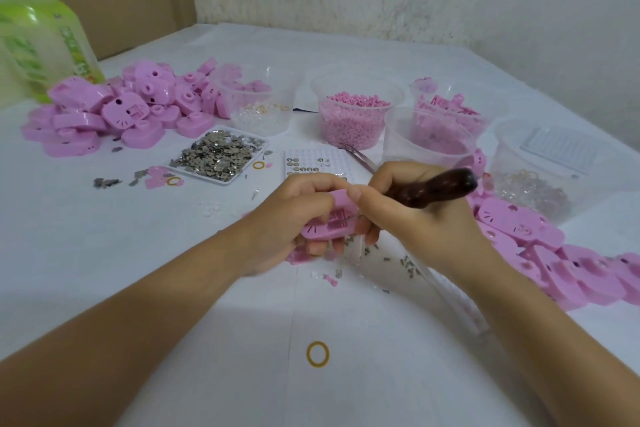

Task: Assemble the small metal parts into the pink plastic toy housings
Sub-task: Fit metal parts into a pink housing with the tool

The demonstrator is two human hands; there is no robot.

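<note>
My left hand (294,215) grips a pink toy housing (329,224) above the table, its open side up. My right hand (401,204) grips a tool with a dark brown wooden handle (440,187); its thin metal tip points into the housing. A white tray of small metal parts (221,152) lies behind my left hand. Loose metal parts (405,262) are scattered below my hands. One pile of pink housings (131,107) sits at the back left, and another pile of housings (568,267) runs along the right.
Clear tubs hold pink pellets (353,114), pink pieces (446,111), clear bits (258,104) and more (540,170). A white perforated board (311,163) lies behind my hands. A green-labelled jug (38,45) stands far left. A yellow rubber band (317,354) lies near me.
</note>
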